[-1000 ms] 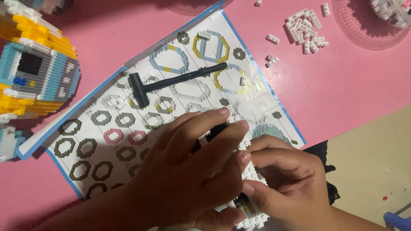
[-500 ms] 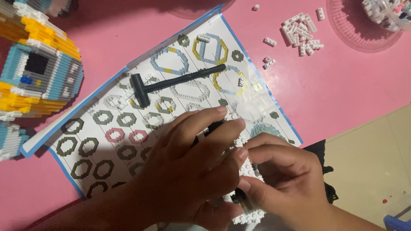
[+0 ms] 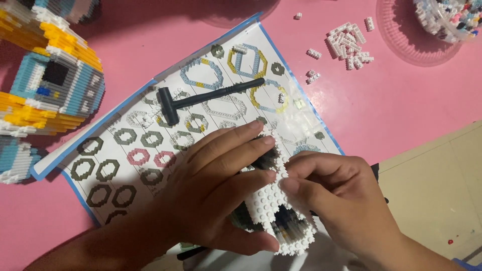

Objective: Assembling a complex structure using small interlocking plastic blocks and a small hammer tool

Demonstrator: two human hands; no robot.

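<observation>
While both hands pinch a white brick panel [image 3: 271, 200], its long axis runs toward the wearer; left fingers [image 3: 226, 150] lie flat, right fingers [image 3: 301, 173] pressing its edge.

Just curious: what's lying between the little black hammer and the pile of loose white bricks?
In the head view, only the printed instruction sheet and bare pink table lie between the black hammer and white bricks.

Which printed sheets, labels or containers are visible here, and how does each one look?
Instruction sheet: flat on the pink table under the black hammer; white, blue edges, rows of printed rings.
Clear round tub: top right corner, holding mixed small bricks.
No screens or signs.
</observation>
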